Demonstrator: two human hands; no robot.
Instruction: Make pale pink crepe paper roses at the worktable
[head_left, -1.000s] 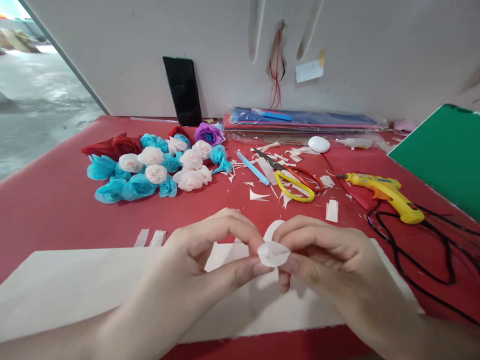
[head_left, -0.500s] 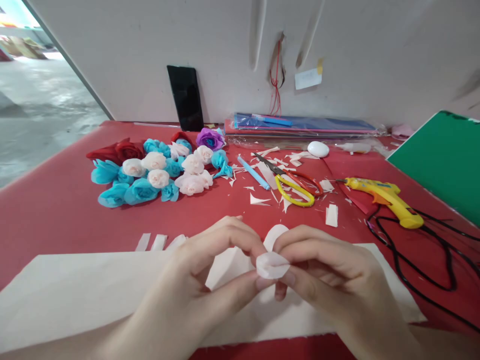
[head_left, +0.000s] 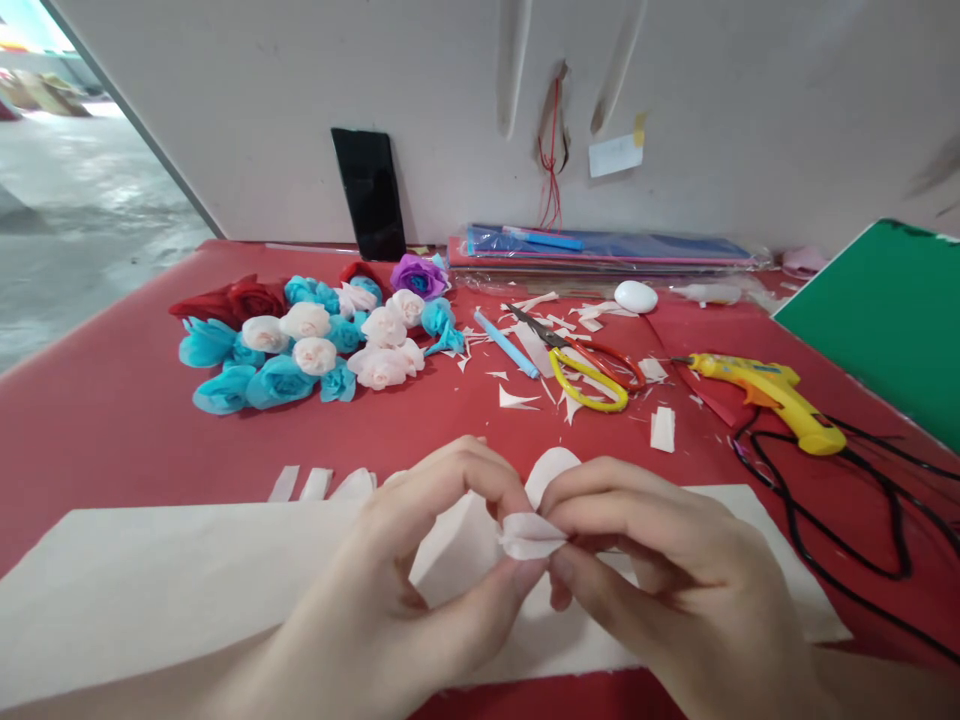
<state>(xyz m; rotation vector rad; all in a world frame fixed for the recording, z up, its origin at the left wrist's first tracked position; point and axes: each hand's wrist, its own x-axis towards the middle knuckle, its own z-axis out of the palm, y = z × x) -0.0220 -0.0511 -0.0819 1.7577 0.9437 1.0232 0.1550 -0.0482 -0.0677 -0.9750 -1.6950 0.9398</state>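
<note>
Between my two hands is a small pale pink paper petal [head_left: 531,537], cupped and creased along its middle. My left hand [head_left: 420,550] pinches its left side between thumb and forefinger. The thumb and fingertips of my right hand [head_left: 660,560] close on its pointed right end. Just behind the fingers shows another rounded pale petal [head_left: 553,470]; what bears it is hidden. Below the hands lies a long cream paper sheet [head_left: 187,580], partly covered by my arms. Several cut paper pieces [head_left: 318,484] rest along its far edge, left of my left hand.
Blue, white, red and purple paper flowers [head_left: 307,355] are grouped at the left. Scissors [head_left: 589,385], a blue pen [head_left: 506,343] and paper scraps lie mid-table. At right are a yellow glue gun [head_left: 772,385], its black cord [head_left: 787,520] and a green board [head_left: 885,320]. A phone [head_left: 369,195] leans behind.
The petal has shifted slightly left and its middle crease looks narrower. My left fingers have moved under and behind it, while my right fingertips have drawn onto its pointed end.
</note>
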